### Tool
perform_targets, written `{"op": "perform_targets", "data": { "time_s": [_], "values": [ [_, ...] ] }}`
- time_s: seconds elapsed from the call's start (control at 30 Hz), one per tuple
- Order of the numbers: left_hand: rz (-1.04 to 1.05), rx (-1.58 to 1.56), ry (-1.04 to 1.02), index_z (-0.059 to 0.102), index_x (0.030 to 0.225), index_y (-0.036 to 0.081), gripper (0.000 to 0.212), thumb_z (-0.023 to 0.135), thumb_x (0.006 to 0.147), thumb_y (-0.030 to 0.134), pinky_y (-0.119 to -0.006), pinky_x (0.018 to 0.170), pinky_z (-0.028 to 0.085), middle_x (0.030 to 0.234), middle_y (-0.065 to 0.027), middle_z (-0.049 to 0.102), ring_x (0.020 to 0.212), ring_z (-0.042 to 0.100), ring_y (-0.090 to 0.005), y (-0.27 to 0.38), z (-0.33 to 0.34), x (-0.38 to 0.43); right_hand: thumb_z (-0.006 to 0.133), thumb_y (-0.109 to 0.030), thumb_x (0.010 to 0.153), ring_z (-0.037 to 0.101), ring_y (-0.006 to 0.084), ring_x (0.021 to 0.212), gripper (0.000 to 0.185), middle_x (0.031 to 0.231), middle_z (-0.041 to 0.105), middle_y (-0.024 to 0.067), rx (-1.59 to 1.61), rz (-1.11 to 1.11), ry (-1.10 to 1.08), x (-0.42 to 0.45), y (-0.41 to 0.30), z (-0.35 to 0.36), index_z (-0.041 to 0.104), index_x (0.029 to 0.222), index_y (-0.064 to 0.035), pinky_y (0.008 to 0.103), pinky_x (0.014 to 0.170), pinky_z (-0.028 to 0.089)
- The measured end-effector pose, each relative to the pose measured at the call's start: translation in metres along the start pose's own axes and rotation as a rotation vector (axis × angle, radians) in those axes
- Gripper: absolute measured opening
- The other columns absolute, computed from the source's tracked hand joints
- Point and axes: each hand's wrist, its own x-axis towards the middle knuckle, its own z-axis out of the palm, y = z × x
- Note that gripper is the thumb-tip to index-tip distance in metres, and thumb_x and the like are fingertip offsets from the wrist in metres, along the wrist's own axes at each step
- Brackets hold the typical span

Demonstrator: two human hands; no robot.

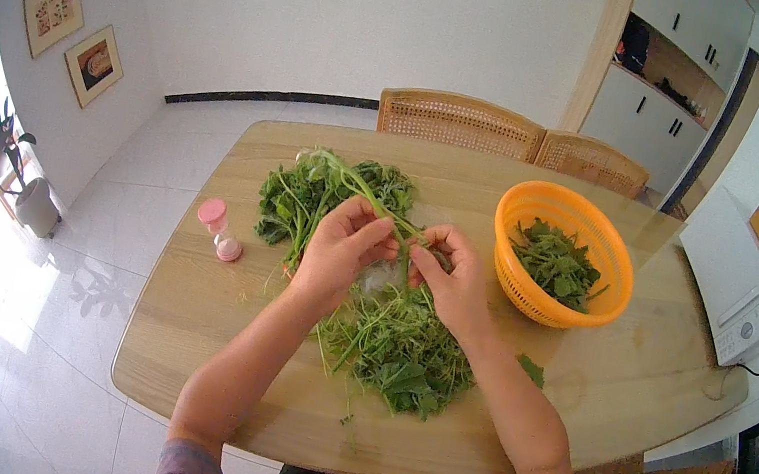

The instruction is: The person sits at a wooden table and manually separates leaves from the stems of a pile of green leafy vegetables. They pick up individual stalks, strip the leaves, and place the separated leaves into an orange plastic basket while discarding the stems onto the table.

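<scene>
Both hands meet over the middle of the table, pinching one long green vine stem (371, 197). My left hand (348, 243) grips it between thumb and fingers. Close beside it, my right hand (446, 268) pinches the stem's near end. Behind my left hand lies a bunch of leafy green vines (287, 202). Below the hands spreads a heap of thin stems, tendrils and leaves (398, 347). An orange plastic colander (526, 293) to the right holds picked green leaves and stems (554, 264). Clear plastic film (380, 277) shows partly between the piles.
A pink-capped sand timer (221, 230) stands at the table's left. One loose leaf (531, 370) lies near my right forearm. On the right is a white appliance (738, 277) with a cord. Cane-backed chairs (461, 122) line the far edge of the wooden table (177, 346).
</scene>
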Motion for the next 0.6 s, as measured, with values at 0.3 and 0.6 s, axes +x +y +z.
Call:
{"op": "perform_targets", "data": {
  "time_s": [0.3, 0.6],
  "values": [
    [0.102, -0.102, 0.032, 0.051, 0.088, 0.008, 0.005, 0.053, 0.088, 0.012, -0.022, 0.061, 0.046, 0.079, -0.0004, 0.055, 0.067, 0.054, -0.0092, 0.022, -0.014, 0.005, 0.063, -0.003, 0.079, 0.055, 0.0075, 0.066, 0.011, 0.071, 0.056, 0.0017, -0.113, 0.011, -0.029, 0.006, -0.02, -0.016, 0.054, 0.085, -0.0008, 0.0216, 0.06, 0.044],
    [0.098, 0.019, -0.076, 0.053, 0.085, 0.006, 0.006, 0.054, 0.087, 0.012, -0.019, 0.057, 0.041, 0.071, 0.0026, 0.051, 0.062, 0.048, -0.0049, 0.061, -0.04, 0.002, 0.061, -0.009, 0.075, 0.057, 0.0303, 0.074, 0.013, 0.075, 0.06, 0.0144, -1.063, -0.052, -0.259, -0.004, -0.03, -0.035, 0.054, 0.083, -0.0016, 0.0383, 0.067, 0.045]
  ]
}}
